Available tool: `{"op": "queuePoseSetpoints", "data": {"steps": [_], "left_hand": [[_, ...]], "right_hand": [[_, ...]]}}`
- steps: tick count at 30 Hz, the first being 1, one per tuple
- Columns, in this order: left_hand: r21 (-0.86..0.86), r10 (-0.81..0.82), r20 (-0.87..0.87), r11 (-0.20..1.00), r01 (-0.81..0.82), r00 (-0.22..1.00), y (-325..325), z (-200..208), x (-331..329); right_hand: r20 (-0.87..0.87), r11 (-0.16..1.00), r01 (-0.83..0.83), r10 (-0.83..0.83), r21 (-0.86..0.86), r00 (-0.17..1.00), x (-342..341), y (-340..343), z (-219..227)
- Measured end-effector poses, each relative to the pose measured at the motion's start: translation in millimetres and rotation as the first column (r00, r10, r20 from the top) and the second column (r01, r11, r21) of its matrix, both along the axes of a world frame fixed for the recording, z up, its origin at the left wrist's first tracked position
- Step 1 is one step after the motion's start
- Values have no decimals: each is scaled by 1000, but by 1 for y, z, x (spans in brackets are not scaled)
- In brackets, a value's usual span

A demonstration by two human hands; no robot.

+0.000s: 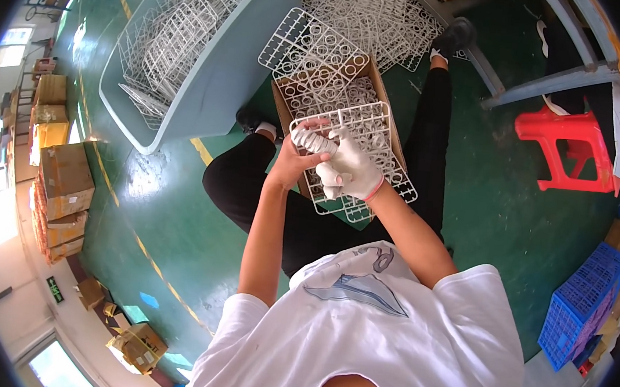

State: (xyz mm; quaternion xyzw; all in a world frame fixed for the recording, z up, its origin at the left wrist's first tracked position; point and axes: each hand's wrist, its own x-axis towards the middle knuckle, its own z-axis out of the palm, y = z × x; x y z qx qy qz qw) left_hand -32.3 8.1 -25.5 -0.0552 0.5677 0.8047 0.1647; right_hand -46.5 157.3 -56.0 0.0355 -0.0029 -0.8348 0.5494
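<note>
My bare left hand [295, 164] is curled around a short row of white ribbed plastic rings [313, 142]. Close against it on the right is my right hand [360, 172], in a white glove with a bare fingertip showing. Its fingers are bent inward, and what lies inside them is hidden. Beneath both hands a white plastic lattice frame [383, 130] slants over an open cardboard box [389, 97]. More white rings and lattice pieces fill that box, between my spread legs. Another lattice frame [282, 52] with rings leans over the far-left edge of the box.
A large grey-blue tub [220, 86] full of white lattice frames stands to the left. Beyond the box, a heap of similar frames [370, 14] covers the floor. A red plastic stool [562, 134], a metal table frame [548, 82] and a blue crate [582, 298] stand right.
</note>
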Motion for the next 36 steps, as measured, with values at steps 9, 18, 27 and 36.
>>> {"op": "queuePoseSetpoints", "data": {"steps": [9, 18, 27, 36], "left_hand": [[47, 71, 24, 996, -72, 997, 16, -15, -5], [-68, 329, 126, 944, -322, 936, -20, -36, -10], [139, 77, 554, 973, -183, 829, -6, -97, 4], [-265, 202, 376, 959, -104, 905, 39, -75, 22]], "right_hand": [[117, 989, -61, 78, -138, 990, -4, 11, -4], [-317, 718, 389, -241, 577, 917, 19, 50, 21], [-346, 229, 291, 255, 929, 903, 12, 93, 3], [-363, 143, 336, 263, 931, 894, 17, 91, 29]]}}
